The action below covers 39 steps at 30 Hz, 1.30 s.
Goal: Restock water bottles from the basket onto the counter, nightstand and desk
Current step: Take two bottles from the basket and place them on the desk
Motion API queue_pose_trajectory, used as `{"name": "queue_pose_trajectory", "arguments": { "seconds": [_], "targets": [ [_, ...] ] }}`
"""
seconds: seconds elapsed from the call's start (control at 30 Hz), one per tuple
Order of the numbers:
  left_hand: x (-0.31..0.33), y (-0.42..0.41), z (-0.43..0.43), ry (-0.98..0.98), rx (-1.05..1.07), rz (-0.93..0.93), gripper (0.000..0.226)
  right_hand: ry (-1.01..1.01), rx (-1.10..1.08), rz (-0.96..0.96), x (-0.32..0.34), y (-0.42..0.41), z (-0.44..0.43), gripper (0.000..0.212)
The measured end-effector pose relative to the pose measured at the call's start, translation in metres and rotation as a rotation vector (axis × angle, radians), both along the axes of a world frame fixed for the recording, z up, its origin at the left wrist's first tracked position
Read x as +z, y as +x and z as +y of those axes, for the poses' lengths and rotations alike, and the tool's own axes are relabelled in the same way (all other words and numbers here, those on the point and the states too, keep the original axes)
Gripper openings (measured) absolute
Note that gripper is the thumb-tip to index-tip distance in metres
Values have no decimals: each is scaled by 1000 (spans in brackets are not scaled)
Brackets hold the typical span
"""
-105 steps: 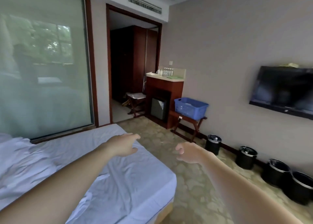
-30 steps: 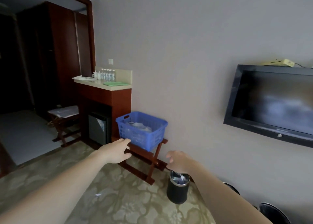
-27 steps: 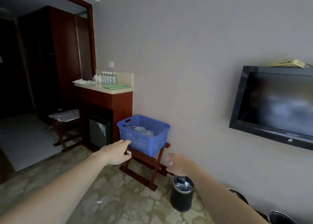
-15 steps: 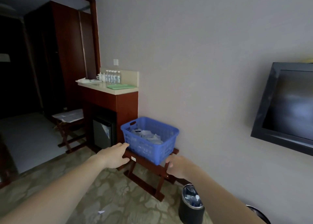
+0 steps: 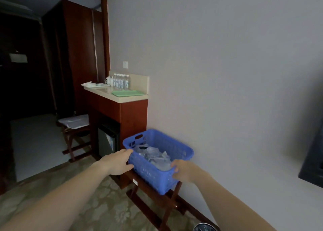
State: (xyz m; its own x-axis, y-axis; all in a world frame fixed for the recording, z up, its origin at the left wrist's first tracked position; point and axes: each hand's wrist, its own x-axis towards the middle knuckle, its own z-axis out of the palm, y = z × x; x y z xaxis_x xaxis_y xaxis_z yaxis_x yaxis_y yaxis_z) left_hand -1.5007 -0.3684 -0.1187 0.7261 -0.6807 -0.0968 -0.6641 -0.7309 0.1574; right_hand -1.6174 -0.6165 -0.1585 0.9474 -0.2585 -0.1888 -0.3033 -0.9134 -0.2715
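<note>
Basket point(image 5: 150, 175) of water bottles point(image 5: 154, 156) sits between your hands, long axis running hand to hand; left hand point(image 5: 118, 162) touches its rim, fingers straight; right hand point(image 5: 183, 170) curls round its corner; both equally near.

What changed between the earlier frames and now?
The person walked up to the blue basket. Both hands, empty before, reached it: the left hand touches its near left corner, the right hand curls over the near right corner. The basket stays on its rack; the bottles on the counter are untouched.
</note>
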Motion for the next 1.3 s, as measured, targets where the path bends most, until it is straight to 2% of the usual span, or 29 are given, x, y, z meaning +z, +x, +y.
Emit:
{"name": "queue_pose_trajectory", "arguments": {
  "seconds": [0.3,0.53,0.67,0.77,0.93,1.07,1.3],
  "targets": [
    [-16,70,-55,52,43,22,71,24,64,29,-22,75,-58,55],
    [-26,143,-96,72,30,32,73,7,79,82,-28,145,-94,38],
    [-30,194,-122,83,7,51,74,33,56,67,-30,188,-116,45],
    [-28,238,-140,85,-12,65,73,27,30,44,-29,226,-133,41],
    [-32,315,-169,86,-31,92,71,65,-28,50,-34,296,-160,46],
    [-51,368,-190,118,-52,144,63,79,-35,74,-50,343,-175,45],
    [-96,434,-226,155,-92,229,65,112,-71,161,-87,398,-206,48]
  ]
}}
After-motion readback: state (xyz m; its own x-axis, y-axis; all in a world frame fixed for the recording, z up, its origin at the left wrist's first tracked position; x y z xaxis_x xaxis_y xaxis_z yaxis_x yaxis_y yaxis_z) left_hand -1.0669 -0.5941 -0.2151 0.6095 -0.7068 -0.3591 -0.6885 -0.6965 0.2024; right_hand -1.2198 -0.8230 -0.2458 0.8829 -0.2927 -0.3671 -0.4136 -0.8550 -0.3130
